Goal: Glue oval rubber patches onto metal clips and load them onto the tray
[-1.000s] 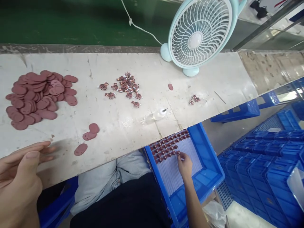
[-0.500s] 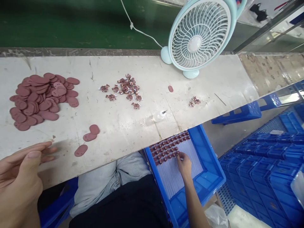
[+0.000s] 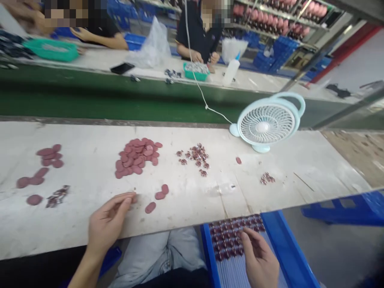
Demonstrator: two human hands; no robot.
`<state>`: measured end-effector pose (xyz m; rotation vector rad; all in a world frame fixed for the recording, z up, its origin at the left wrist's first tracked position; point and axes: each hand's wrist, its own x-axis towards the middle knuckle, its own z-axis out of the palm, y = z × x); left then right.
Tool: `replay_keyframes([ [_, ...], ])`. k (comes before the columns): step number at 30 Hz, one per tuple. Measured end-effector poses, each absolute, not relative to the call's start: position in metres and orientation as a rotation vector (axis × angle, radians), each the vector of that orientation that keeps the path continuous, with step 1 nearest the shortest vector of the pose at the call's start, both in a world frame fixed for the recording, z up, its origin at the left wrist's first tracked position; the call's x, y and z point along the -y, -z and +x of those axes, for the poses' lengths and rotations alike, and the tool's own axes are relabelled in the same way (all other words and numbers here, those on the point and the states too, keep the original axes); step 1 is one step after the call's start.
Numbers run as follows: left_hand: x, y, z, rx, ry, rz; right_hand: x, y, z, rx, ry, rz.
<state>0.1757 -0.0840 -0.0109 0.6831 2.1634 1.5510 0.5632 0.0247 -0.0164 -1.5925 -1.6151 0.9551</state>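
My left hand [image 3: 108,220] rests over the white worktable with its fingers stretched out and the thumb a little apart, holding nothing I can see. To its right lie a few loose reddish-brown oval pieces [image 3: 150,207]; behind it is a heap of the same ovals [image 3: 136,158]. My right hand [image 3: 261,256] is above the blue crate [image 3: 295,248], fingers loosely apart, with nothing visible in them. Its fingertips are beside rows of small dark brown pieces with shiny bands [image 3: 229,240], set on a ribbed pale liner [image 3: 237,276] in the crate.
Small brown-and-white pieces [image 3: 198,154] are piled mid-table, with a smaller cluster [image 3: 267,178] to the right. A clear bottle [image 3: 223,189] lies near the front edge. A light-blue fan [image 3: 267,124] stands at the back. Co-workers sit at the opposite bench [image 3: 255,78].
The view has tilted up, bringing the opposite bench and people into sight. My right hand has drawn back slightly from the rows and its fingers have parted. My left hand is nearer the loose ovals.
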Motion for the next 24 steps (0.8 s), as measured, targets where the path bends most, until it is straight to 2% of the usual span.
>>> replay_keyframes([
  [4, 0.088, 0.017, 0.167, -2.075, -1.553, 0.765, -0.056, -0.019, 0.448, 2.119, -0.924, -1.161],
  [9, 0.093, 0.018, 0.165, -2.022, -1.586, 0.82, -0.133, -0.004, 0.351, 2.253, -0.58, -1.127],
  [15, 0.092, 0.004, 0.164, -1.987, -1.642, 0.848, -0.137, 0.029, 0.351, 2.385, -0.437, -1.138],
  [24, 0.035, -0.034, 0.088, -2.171, -1.634, 1.003, -0.084, 0.027, 0.383, 2.383, -0.465, -1.042],
])
